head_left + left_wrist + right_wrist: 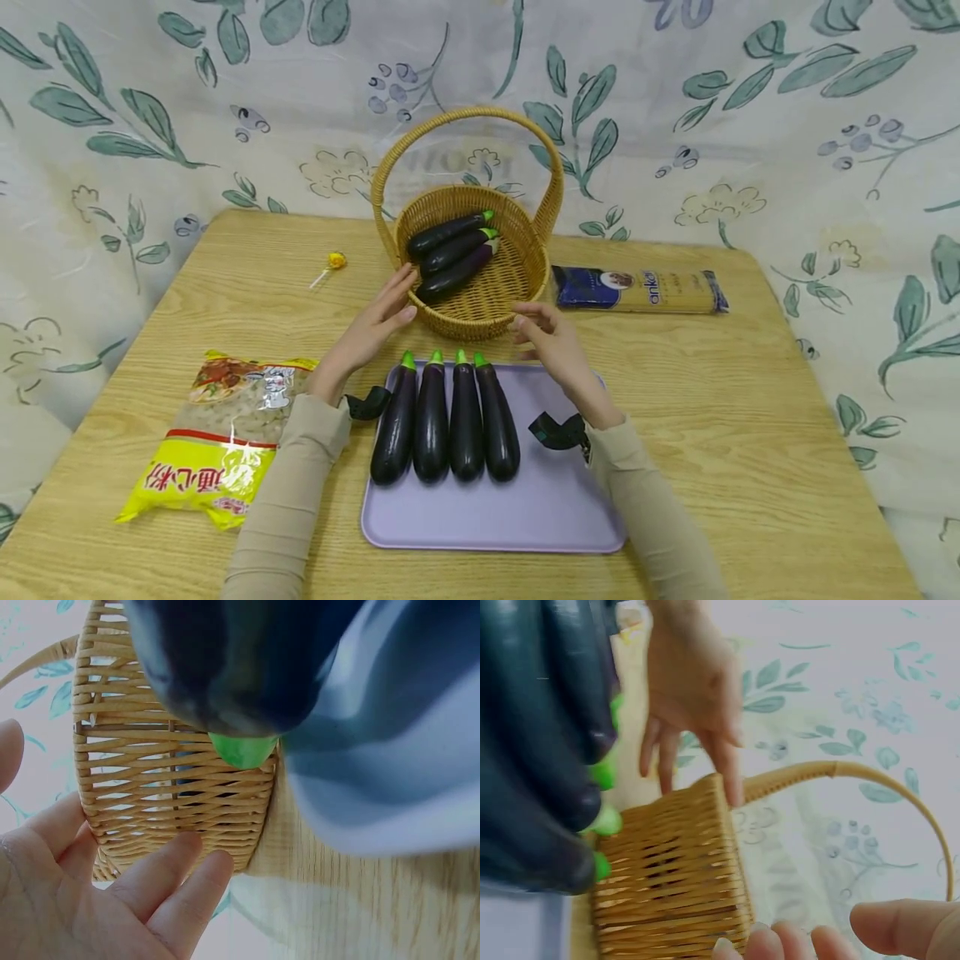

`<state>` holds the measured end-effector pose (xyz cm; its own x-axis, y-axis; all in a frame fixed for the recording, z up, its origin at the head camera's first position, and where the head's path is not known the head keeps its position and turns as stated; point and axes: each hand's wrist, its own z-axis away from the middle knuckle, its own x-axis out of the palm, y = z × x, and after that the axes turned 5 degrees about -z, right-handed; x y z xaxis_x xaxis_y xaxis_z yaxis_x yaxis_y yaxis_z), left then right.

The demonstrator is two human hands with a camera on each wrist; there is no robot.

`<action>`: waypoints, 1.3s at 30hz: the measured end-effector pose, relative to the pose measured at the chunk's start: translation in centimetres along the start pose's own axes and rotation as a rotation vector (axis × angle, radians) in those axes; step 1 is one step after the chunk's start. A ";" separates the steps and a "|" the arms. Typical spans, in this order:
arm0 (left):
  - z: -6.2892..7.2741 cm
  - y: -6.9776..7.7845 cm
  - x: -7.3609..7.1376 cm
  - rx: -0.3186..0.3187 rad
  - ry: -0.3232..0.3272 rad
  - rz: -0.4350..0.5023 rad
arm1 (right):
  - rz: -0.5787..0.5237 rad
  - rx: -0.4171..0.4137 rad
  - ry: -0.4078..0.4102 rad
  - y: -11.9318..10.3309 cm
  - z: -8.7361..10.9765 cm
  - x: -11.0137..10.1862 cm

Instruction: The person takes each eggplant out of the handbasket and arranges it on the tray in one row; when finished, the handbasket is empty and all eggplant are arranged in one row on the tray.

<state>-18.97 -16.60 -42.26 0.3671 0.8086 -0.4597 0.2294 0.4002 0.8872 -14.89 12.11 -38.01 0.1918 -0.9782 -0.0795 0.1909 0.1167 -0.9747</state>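
Work looks partway; three long dark-purple eggplants (456, 252) lie in the tan wicker basket (472, 328) near the wooden table's rear edge (300, 223); four more (432, 425) line the left side of the rectangular lilac tray (487, 521); the left hand (366, 332), spread, and right hand (557, 343), loosely bent, hold nothing.

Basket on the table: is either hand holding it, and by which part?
Nothing is held: the left hand and right hand flank the basket, neither closed round any part of it. Whether either touches it can't be told.
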 end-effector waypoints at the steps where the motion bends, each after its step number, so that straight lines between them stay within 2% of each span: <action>1: 0.0 0.0 0.0 0.000 0.002 0.000 | -0.013 -0.016 0.010 -0.3 -0.2 -0.1; 5: 0.0 -0.1 0.0 0.010 0.007 0.007 | -0.075 -0.034 0.025 -1.2 -1.4 -0.2; 12: 0.2 -0.1 -0.1 0.009 0.012 0.013 | -0.146 0.033 -0.005 -3.0 -3.8 0.0; 22: -0.3 -0.1 -0.1 0.014 0.007 -0.004 | -0.176 0.103 -0.021 -4.9 -7.3 1.2; 30: 0.1 0.0 -0.2 0.004 0.004 -0.008 | -0.285 0.181 0.020 -4.5 -9.1 1.7; 39: 0.2 0.0 -0.2 -0.001 0.007 -0.028 | -0.341 0.237 0.067 -3.8 -10.8 1.5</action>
<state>-18.90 -16.86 -42.16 0.3542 0.7999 -0.4845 0.2392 0.4233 0.8738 -25.75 8.32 -36.74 0.0182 -0.9757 0.2182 0.4506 -0.1868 -0.8730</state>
